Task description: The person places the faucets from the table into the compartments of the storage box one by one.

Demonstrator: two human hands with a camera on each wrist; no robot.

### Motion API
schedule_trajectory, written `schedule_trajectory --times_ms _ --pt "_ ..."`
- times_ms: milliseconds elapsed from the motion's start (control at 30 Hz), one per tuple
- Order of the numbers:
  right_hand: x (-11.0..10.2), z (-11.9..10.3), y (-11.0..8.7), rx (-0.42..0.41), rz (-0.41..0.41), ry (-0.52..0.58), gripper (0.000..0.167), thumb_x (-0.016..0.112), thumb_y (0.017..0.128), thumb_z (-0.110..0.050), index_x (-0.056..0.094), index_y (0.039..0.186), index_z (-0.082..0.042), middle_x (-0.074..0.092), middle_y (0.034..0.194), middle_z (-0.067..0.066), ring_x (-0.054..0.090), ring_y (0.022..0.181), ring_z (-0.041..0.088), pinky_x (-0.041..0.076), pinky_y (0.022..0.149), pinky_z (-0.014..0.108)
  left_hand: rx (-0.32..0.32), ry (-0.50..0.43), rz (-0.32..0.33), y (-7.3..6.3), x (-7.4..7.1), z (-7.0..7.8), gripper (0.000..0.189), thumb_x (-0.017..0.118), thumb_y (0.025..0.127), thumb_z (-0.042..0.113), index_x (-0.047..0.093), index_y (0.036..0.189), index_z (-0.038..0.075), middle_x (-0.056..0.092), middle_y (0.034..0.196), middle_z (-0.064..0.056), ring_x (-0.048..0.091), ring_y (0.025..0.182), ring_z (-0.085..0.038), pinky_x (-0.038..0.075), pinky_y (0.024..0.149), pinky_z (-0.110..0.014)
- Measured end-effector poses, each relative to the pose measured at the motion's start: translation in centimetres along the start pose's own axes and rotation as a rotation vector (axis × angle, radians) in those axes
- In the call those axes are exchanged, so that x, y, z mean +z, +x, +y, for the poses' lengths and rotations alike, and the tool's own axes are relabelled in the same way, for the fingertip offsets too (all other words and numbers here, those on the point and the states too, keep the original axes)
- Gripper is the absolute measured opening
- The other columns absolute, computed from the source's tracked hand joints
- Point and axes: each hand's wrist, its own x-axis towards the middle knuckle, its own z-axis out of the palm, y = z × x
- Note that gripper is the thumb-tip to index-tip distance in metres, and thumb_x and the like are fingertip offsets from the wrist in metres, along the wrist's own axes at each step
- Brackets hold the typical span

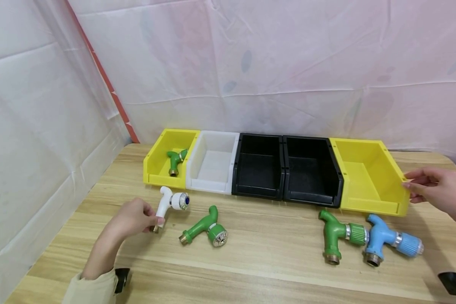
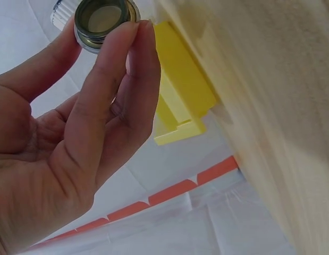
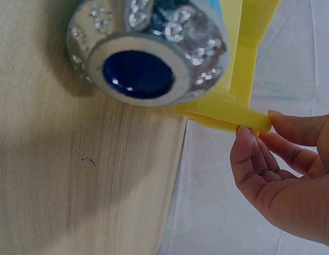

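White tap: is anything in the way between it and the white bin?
Only the low front lip of the white bin; no loose object visibly stands between it and the white tap. The green tap just right lies nearer the person, off that line.

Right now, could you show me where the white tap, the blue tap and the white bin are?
White tap [image 1: 164, 205], head view: on its pipe body.
Blue tap [image 1: 379, 233], head view: on its pipe body.
White bin [image 1: 214, 166], head view: on its bare floor.

Four taps [image 1: 202, 225] before five bins [image 1: 256, 171]
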Motion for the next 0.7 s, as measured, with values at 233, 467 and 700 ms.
schedule_trajectory --times_ms 233,467,700 --pt "-0.1 -0.3 -0.1 -0.015 -0.013 -0.011 0.027 0.048 0.093 0.001 0.041 0.111 0.02 0.056 0.082 0.025 0.056 0.054 0.015 0.052 0.049 0.028 0.02 0.028 0.021 0.0 -0.2 0.6 0.024 0.068 0.082 0.018 0.059 0.064 0.006 0.05 0.056 -0.001 0.042 0.055 -0.015 0.032 0.05 -0.027" --pt "0.1 0.2 0.0 -0.013 0.012 -0.001 0.021 0.049 0.093 -0.001 0.046 0.105 0.015 0.057 0.076 0.015 0.055 0.053 0.014 0.052 0.048 0.031 0.016 0.041 0.029 0.2 -0.4 1.3 0.026 0.067 0.083 0.02 0.058 0.062 0.007 0.047 0.054 -0.001 0.039 0.054 -0.015 0.03 0.05 -0.027" --pt "-0.2 -1.9 -0.8 -0.011 -0.012 -0.026 0.025 0.047 0.092 0.005 0.04 0.109 0.021 0.055 0.08 0.025 0.053 0.053 0.012 0.051 0.049 0.027 0.032 0.057 0.041 0.5 -0.7 2.1 0.027 0.066 0.084 0.021 0.058 0.061 0.008 0.049 0.056 -0.001 0.042 0.056 -0.015 0.032 0.05 -0.027"
